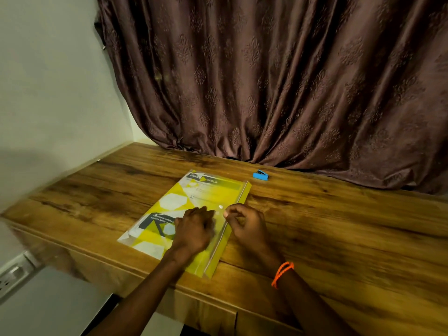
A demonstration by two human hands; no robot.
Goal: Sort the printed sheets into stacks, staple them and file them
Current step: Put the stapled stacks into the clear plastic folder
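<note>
Left hand: lies on the yellow plastic folder, fingers motion-blurred, grasp unclear.
Right hand: fingers curled, pinching the folder's right flap edge.
Folder: overhangs near worktop edge.
Blue stapler: beyond, beside the curtain.

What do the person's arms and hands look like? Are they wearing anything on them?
Both arms are bare, with no sleeves showing and no gloves on the hands. The left hand has nothing on its wrist, as far as can be seen. The right hand has an orange bracelet, a thin cord wrapped twice around the wrist.
</note>
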